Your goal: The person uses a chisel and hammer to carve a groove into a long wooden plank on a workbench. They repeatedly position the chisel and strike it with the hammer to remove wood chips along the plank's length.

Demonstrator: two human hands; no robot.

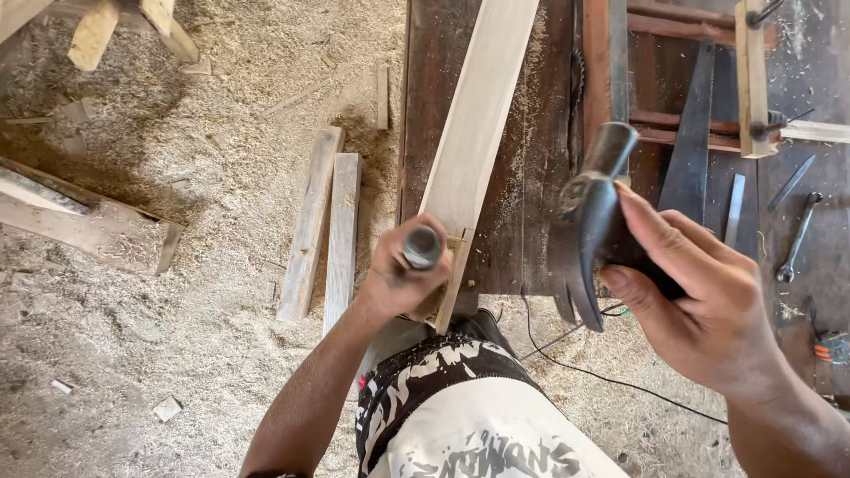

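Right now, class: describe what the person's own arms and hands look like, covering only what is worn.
Both forearms are bare, with no sleeves in view. The left hand and right hand wear no gloves, and no rings or watch can be seen.

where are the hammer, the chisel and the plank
hammer (584,226): head view, on the dark metal head, held in the right hand (699,296)
chisel (421,247): head view, on the round butt end of the handle, gripped by the left hand (403,279)
plank (478,115): head view, on the pale face, mid-length
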